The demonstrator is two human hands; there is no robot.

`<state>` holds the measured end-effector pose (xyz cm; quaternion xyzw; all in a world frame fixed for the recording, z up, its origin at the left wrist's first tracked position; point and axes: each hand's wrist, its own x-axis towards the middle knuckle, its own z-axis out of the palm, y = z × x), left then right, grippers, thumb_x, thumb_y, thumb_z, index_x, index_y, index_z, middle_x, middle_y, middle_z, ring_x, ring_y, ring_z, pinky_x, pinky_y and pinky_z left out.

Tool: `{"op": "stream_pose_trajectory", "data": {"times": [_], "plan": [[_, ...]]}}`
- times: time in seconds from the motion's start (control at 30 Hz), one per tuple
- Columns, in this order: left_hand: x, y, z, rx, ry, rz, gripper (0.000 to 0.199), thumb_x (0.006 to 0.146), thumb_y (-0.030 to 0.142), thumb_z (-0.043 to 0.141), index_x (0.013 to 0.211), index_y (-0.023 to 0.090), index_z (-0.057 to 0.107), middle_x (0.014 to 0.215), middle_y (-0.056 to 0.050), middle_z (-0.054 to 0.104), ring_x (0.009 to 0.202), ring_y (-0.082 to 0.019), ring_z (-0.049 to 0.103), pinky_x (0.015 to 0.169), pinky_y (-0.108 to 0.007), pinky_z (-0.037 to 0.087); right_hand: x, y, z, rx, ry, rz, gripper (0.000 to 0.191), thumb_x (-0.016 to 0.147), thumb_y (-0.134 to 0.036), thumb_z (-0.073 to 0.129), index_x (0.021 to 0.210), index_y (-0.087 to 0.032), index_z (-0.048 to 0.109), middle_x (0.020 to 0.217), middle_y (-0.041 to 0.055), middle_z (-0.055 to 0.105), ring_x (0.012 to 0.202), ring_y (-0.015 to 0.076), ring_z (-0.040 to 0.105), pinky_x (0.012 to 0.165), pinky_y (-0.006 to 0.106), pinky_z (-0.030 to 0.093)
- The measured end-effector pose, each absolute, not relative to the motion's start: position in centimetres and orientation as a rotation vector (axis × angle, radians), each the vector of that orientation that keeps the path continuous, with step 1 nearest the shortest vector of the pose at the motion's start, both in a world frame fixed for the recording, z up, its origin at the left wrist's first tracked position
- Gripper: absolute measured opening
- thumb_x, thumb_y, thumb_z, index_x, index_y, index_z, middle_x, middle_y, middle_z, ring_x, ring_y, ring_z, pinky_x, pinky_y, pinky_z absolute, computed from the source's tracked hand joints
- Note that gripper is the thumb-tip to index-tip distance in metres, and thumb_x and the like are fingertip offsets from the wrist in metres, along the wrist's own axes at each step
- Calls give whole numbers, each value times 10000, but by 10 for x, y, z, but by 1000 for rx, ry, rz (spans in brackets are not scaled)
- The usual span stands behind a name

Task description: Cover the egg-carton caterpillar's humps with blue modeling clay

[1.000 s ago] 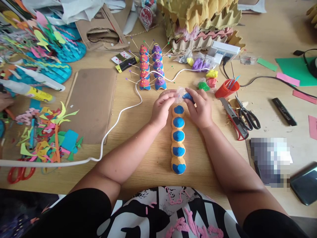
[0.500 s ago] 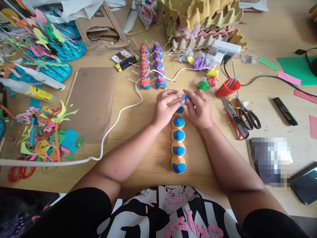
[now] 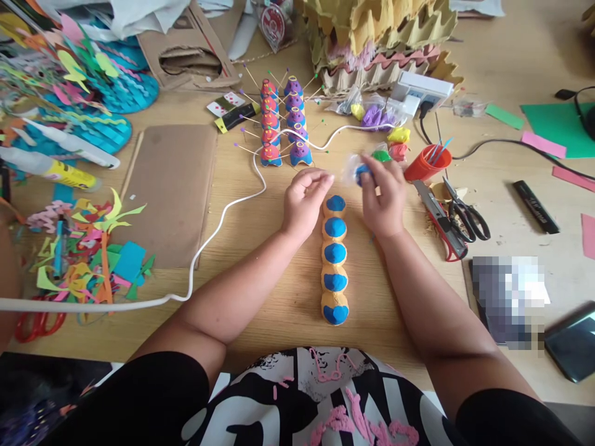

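Note:
My right hand (image 3: pixel 385 199) is closed on a small clear bag (image 3: pixel 349 170) with blue clay (image 3: pixel 362 174) in it, above the table right of centre. Thumb and fingertips of my left hand (image 3: pixel 305 199) are pinched together a little to the left; whether something small sits between them is too fine to tell. Below and between the hands, an orange egg-carton strip (image 3: pixel 335 266) lies lengthwise toward me, with a blue patch on each of its several bumps. Behind my left hand stand a red-and-blue row (image 3: pixel 270 136) and a purple-and-blue row (image 3: pixel 295 118) of finished figures with pins.
A white cable (image 3: pixel 223 217) crosses the left side, past cardboard (image 3: pixel 167 192) and paper scraps (image 3: pixel 83 254). To the right are an orange cup (image 3: pixel 425 164), a cutter (image 3: pixel 441 223) and scissors (image 3: pixel 467 217). Egg trays (image 3: pixel 381 37) and a power strip (image 3: pixel 425 87) stand behind.
My hands have moved apart. My right hand has drawn the bag of blue clay up and to the right, away from my left hand, uncovering the strip's far end.

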<state>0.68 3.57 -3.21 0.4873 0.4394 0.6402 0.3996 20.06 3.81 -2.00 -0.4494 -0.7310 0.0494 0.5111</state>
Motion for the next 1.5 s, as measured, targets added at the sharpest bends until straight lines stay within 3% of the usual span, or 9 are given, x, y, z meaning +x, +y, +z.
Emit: {"op": "stream_pose_trajectory", "data": {"times": [0.17,0.3,0.37,0.5,0.63,0.87,1.03,1.23,1.5], "plan": [[9,33,-27,1087,1122,1621,619,872,839,760,1020,238,738,1116,-60,784,1121,-193,747,1019,-346,591,207,43,-23,-1146,-1597,146,441,1142,-575,507,1374,-287,748,1164,99,763,1090,272,723,1021,537,636],[11,34,-39,1361,982,1545,804,841,827,807,1437,330,594,1264,-72,768,1243,-219,753,1008,-356,602,193,37,-18,-1074,-1628,257,380,1127,-572,550,1298,-290,737,1136,82,774,1075,265,729,994,508,638],[11,36,-47,1433,951,1518,831,890,794,786,1543,366,503,1245,-67,774,1191,-209,769,982,-357,610,187,33,-14,-1026,-1671,307,343,1110,-558,591,1256,-285,739,1108,86,780,1047,272,725,986,515,634],[11,39,-53,1436,974,1582,683,956,740,752,1472,354,526,982,14,754,944,-142,765,930,-314,602,185,30,-10,-1033,-1733,312,341,1075,-590,631,1163,-280,743,1056,91,773,1034,281,713,965,502,639],[13,34,-45,1477,971,1571,590,963,700,771,1375,317,589,839,51,691,797,-108,713,816,-271,581,186,31,-9,-1060,-1756,307,437,1032,-672,665,1209,-282,752,1153,108,743,1077,287,707,973,507,642],[12,28,-36,1514,905,1488,592,997,622,761,1458,302,573,1013,-13,797,892,-131,755,811,-273,592,182,32,-8,-983,-1714,381,367,1067,-628,644,988,-272,687,1047,88,714,1038,270,698,959,500,627],[14,30,-37,1442,902,1508,534,974,643,779,1340,283,635,965,7,790,846,-108,756,789,-247,578,181,30,-6,-988,-1718,435,377,1063,-646,642,996,-279,693,1038,83,715,1035,275,703,969,508,631],[18,28,-36,1437,928,1577,527,949,666,800,1261,296,591,856,45,741,811,-108,745,795,-263,577,181,29,-6,-983,-1702,373,370,1082,-612,627,950,-274,699,1082,100,729,1074,286,716,990,528,634],[15,29,-38,1428,929,1535,544,971,643,781,1351,311,578,994,10,786,841,-110,741,778,-266,558,182,29,-6,-1036,-1656,295,394,1108,-621,570,958,-279,697,1039,84,720,1058,273,722,994,536,636]]}}
